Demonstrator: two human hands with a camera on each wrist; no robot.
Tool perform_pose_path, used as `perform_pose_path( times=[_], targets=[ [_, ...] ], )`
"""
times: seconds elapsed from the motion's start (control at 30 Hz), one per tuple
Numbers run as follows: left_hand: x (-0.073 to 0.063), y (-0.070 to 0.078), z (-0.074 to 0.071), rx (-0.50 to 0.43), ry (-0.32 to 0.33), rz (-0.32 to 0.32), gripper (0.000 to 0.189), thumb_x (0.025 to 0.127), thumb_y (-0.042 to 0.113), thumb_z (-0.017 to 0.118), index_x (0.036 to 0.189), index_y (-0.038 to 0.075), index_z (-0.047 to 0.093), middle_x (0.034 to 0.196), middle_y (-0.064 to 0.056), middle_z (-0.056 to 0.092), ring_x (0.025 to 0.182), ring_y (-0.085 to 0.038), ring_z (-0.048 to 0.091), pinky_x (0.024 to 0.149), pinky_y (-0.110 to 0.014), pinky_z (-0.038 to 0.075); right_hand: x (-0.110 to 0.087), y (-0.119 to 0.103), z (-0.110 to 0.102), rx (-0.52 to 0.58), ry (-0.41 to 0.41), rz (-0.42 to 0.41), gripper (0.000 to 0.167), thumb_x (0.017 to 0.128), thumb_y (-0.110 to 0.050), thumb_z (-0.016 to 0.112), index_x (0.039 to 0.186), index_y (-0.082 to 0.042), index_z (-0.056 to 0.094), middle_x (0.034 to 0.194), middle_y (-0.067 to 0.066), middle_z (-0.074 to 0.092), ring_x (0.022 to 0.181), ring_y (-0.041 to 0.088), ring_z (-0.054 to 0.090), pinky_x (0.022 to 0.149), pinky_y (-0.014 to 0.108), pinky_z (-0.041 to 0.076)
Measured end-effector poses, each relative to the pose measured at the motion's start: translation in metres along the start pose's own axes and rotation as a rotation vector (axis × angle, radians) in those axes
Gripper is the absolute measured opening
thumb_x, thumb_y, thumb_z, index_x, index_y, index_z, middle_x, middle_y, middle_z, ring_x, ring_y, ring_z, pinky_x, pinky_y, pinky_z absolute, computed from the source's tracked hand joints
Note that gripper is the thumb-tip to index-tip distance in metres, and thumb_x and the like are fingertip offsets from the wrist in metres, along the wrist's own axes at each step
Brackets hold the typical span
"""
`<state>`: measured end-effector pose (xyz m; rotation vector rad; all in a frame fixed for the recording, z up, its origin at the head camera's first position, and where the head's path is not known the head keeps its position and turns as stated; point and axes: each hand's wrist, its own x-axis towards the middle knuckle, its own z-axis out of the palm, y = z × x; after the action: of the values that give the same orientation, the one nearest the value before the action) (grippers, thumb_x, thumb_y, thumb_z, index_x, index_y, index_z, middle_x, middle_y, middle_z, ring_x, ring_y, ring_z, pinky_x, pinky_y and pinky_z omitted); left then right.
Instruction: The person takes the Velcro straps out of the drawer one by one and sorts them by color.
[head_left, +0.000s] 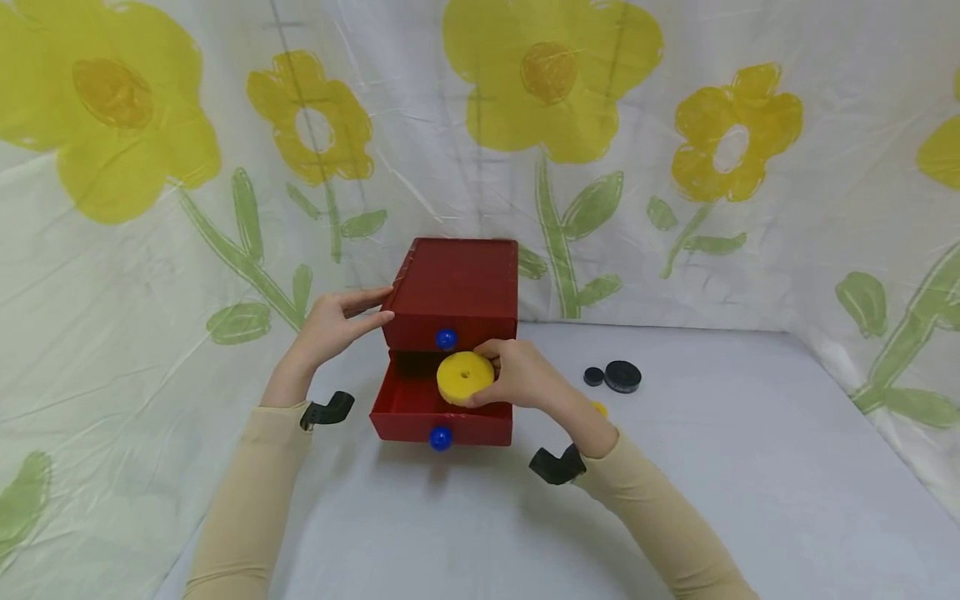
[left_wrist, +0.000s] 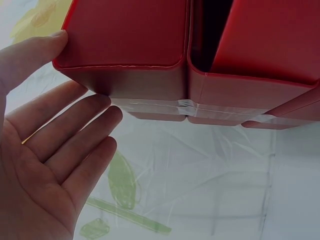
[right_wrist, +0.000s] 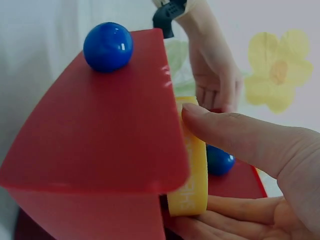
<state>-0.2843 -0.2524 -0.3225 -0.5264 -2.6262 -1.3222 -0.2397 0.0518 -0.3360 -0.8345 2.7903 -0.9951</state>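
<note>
A red two-drawer box (head_left: 457, 279) stands on the table, its lower drawer (head_left: 480, 429) pulled out and its upper one pushed in; each has a round blue knob (head_left: 446, 339). My right hand (head_left: 528, 375) grips a thick yellow disc (head_left: 461, 377) with a small centre hole, over the open drawer. In the right wrist view, the thumb and fingers pinch the disc (right_wrist: 196, 172) across its lettered edge, partly behind the drawer front. My left hand (head_left: 335, 325) rests on the box's left side with nearly straight fingers, its thumb (left_wrist: 57, 42) at the front edge.
Two black discs, one small (head_left: 593, 377) and one larger (head_left: 622, 377), lie on the table right of the box. A small yellow thing (head_left: 599, 408) is partly hidden behind my right wrist. A flower-printed curtain (head_left: 420, 125) hangs behind the box.
</note>
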Motion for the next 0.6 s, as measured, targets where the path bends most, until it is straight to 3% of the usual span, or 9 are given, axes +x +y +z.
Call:
perform_pose_path(
  times=[0.33,0.6],
  targets=[
    [-0.001,0.004,-0.001,0.003,-0.002,-0.009,0.048,0.087,0.032,0.068,0.132,0.017,0.058,0.132,-0.008,0.059,0.124,-0.028,0.054,0.097,-0.046,0.048,-0.011,0.004,-0.013,0.011,0.009,0.028,0.070,0.068,-0.035,0.085,0.124,-0.002,0.059,0.115,0.008,0.065,0.096,0.019,0.059,0.084,0.031,0.054],
    [-0.011,0.032,-0.002,0.024,-0.008,-0.009,0.046,0.090,0.024,0.066,0.132,0.007,0.057,0.131,-0.015,0.058,0.124,-0.034,0.053,0.097,-0.049,0.047,-0.021,0.008,-0.021,0.032,0.024,0.064,0.069,0.069,-0.034,0.084,0.125,-0.003,0.059,0.118,0.008,0.064,0.102,0.023,0.059,0.088,0.037,0.054]
  ],
)
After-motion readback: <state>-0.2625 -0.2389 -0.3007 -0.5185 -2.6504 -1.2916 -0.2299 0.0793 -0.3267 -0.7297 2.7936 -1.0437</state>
